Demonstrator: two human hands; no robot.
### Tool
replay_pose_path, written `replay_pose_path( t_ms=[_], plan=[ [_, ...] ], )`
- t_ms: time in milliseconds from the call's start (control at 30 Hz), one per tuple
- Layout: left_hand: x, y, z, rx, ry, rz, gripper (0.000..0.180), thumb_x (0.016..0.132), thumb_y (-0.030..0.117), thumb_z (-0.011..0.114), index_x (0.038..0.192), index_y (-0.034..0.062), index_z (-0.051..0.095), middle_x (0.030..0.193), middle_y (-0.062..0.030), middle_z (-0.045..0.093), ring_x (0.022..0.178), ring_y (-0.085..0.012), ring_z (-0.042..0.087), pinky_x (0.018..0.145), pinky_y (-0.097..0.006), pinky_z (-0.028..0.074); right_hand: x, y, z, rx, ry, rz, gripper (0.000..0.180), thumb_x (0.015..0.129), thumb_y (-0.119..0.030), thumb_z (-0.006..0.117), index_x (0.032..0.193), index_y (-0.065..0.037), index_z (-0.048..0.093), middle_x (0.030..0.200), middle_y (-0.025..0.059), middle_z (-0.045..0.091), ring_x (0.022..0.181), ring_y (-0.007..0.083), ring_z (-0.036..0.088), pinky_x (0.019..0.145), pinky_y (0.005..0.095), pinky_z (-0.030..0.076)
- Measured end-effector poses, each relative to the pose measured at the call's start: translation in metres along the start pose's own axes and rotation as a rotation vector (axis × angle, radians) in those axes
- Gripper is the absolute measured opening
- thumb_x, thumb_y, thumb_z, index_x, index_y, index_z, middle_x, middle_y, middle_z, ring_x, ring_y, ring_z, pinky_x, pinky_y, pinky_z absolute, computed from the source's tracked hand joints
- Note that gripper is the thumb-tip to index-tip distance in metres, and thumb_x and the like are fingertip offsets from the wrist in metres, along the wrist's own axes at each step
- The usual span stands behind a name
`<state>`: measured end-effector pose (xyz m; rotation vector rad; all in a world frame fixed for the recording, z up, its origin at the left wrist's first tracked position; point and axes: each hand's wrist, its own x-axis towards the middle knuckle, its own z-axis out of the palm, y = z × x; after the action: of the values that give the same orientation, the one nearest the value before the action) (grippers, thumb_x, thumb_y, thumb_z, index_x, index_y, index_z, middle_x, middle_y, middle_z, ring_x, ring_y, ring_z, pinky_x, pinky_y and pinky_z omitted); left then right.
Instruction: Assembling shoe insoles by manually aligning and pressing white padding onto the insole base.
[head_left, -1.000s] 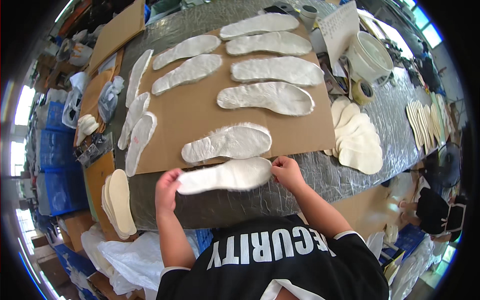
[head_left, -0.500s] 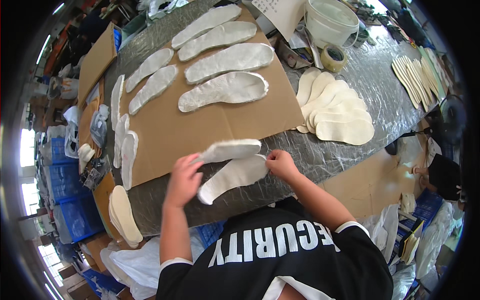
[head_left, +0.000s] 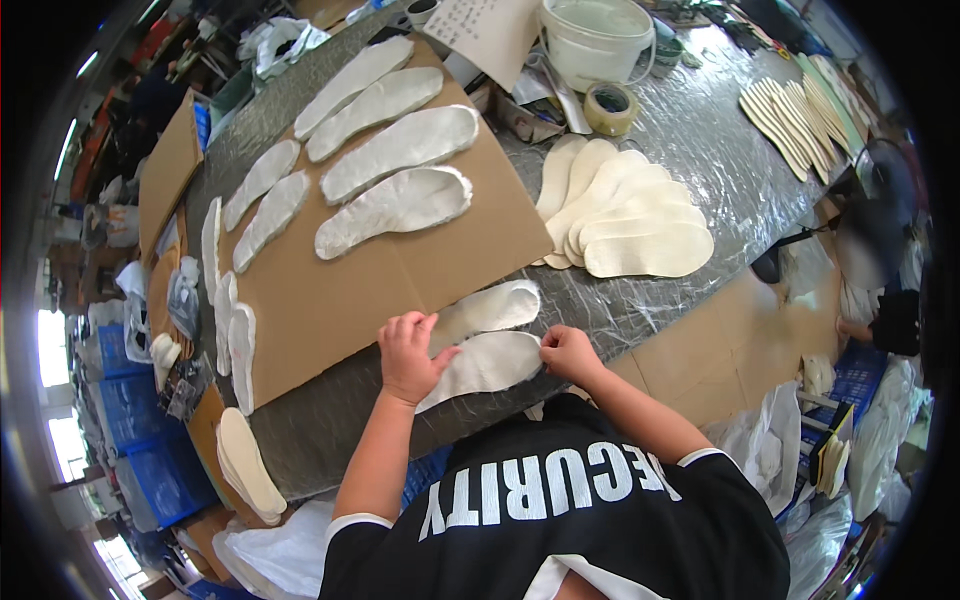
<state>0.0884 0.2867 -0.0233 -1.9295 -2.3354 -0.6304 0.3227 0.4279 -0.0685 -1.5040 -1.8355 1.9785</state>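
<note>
Two white shoe insoles lie side by side at the near edge of the foil-covered table (head_left: 720,160). My left hand (head_left: 408,352) presses flat on the heel end of the near insole (head_left: 487,365), and its fingers also touch the far insole (head_left: 487,311). My right hand (head_left: 566,352) pinches the toe end of the near insole. A brown cardboard sheet (head_left: 340,300) just beyond carries several more white insoles (head_left: 395,207) in rows.
A fanned stack of cream insoles (head_left: 630,220) lies right of the cardboard. A white bucket (head_left: 597,38), a tape roll (head_left: 611,106) and a paper sheet (head_left: 490,30) stand at the back. More thin insoles (head_left: 800,110) are far right. Blue crates (head_left: 120,400) are on the left floor.
Both insoles have slid off the cardboard onto the table's near edge and now lie together. My hands moved with them, and my head has shifted so the table sits higher in view.
</note>
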Motion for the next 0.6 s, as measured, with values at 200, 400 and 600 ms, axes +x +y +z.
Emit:
replay_pose_path(
  t_ms=[200, 400, 600],
  plan=[
    [0.002, 0.028, 0.039, 0.140, -0.140, 0.004, 0.046, 0.073, 0.029, 0.074, 0.110, 0.0042, 0.060, 0.106, -0.0091, 0.058, 0.101, -0.0273, 0.054, 0.087, -0.042, 0.039, -0.011, 0.004, -0.005, -0.009, -0.013, -0.028, 0.009, 0.076, -0.007, 0.062, 0.078, 0.002, 0.063, 0.064, 0.0093, 0.063, 0.055, 0.0167, 0.065, 0.053, 0.0308, 0.051],
    [0.004, 0.022, 0.065, 0.165, -0.242, -0.197, 0.042, 0.075, 0.020, 0.069, 0.112, 0.0024, 0.060, 0.105, -0.0131, 0.060, 0.103, -0.0316, 0.055, 0.089, -0.045, 0.041, -0.013, 0.024, -0.010, 0.002, 0.018, -0.038, 0.006, 0.076, -0.003, 0.062, 0.078, 0.002, 0.061, 0.065, 0.0064, 0.062, 0.054, 0.0143, 0.063, 0.050, 0.0296, 0.049],
    [0.024, 0.017, 0.064, -0.155, -0.248, -0.423, 0.038, 0.082, 0.024, 0.066, 0.112, 0.0010, 0.060, 0.122, -0.0167, 0.058, 0.116, -0.0379, 0.050, 0.100, -0.046, 0.039, -0.020, 0.029, -0.016, 0.004, 0.033, -0.058, 0.008, 0.077, -0.004, 0.062, 0.080, 0.003, 0.060, 0.065, 0.0078, 0.062, 0.054, 0.0148, 0.064, 0.050, 0.0305, 0.051]
  ],
)
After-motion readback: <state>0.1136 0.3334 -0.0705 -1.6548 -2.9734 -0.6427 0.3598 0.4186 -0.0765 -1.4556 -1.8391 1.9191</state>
